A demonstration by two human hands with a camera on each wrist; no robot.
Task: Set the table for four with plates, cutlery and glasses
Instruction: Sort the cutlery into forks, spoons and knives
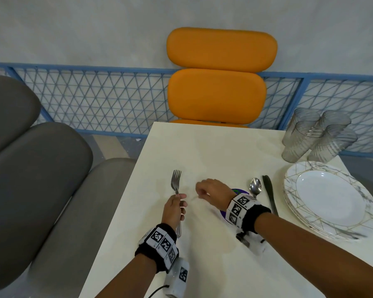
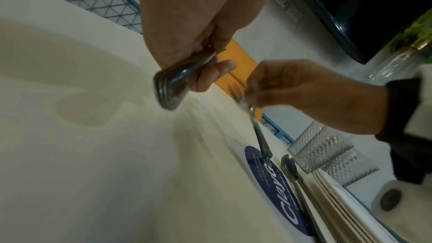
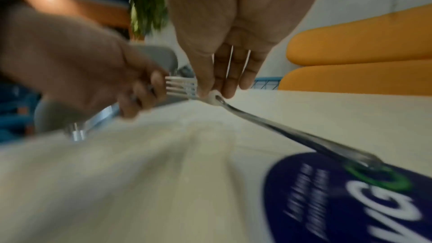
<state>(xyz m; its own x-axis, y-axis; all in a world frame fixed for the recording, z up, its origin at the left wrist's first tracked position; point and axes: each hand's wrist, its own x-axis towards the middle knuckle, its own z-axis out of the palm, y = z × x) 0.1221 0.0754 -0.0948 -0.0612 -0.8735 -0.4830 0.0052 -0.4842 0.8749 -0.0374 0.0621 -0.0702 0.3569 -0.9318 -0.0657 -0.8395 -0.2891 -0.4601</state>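
The left hand [image 1: 174,209] holds a bundle of forks [image 1: 176,181] by the handles, its grip curled round them with the tines pointing away over the table [image 1: 202,147]; the left wrist view shows several handle ends stacked together at the heel of the palm. The right hand [image 1: 211,190] has a narrow pinch grip on a single fork [image 3: 268,123] at its neck just below the tines, and that fork's handle end trails low over a dark blue round sticker [image 3: 350,200] on the table. The spoon [image 1: 255,187] and knife [image 1: 269,194] lie side by side to the right, with the stack of plates [image 1: 329,198] beyond them and the cluster of glasses [image 1: 317,136] at the far right edge; no place looks laid yet. The main risk is the pinch: held so near the tines, the long handle hangs as a lever and could swing or slip out if moved quickly. The bundle could also fan apart and shed a fork if the left grip loosens. A wide sweep of the right arm towards the plates could knock the spoon or knife askew.
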